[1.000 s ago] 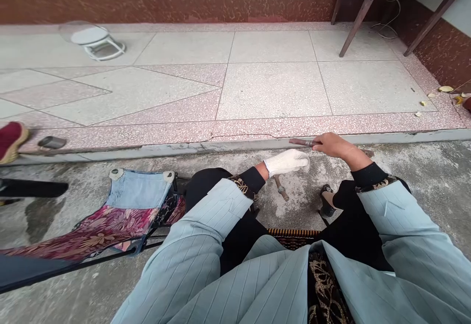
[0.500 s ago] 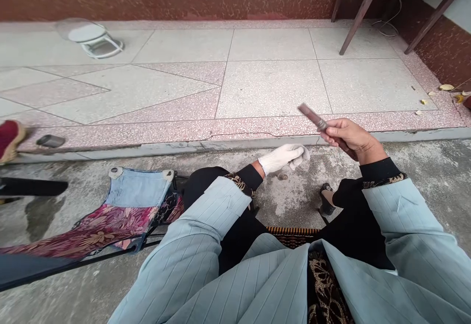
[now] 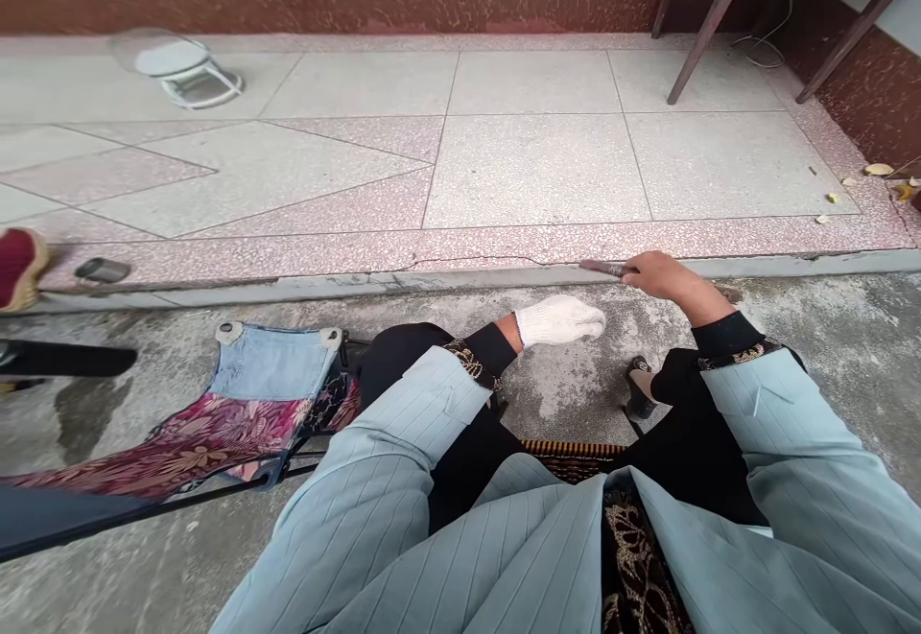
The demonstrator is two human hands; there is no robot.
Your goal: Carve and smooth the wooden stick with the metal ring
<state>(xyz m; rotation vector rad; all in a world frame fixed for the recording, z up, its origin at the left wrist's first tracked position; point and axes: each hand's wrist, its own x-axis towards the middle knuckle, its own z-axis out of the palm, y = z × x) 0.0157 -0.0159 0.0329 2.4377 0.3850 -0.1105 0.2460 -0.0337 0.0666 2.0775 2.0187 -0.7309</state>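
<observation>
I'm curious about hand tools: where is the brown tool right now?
The brown tool is right of centre in the head view, in the bare right hand, near the step's edge and pictured above the gloved left hand.

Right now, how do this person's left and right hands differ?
The left hand wears a white glove; the right hand is bare. The right hand grips a brown rod, while the left hand is curled, any contents hidden. The right hand reaches slightly farther forward than the left hand. Both emerge from black cuffs.
</observation>
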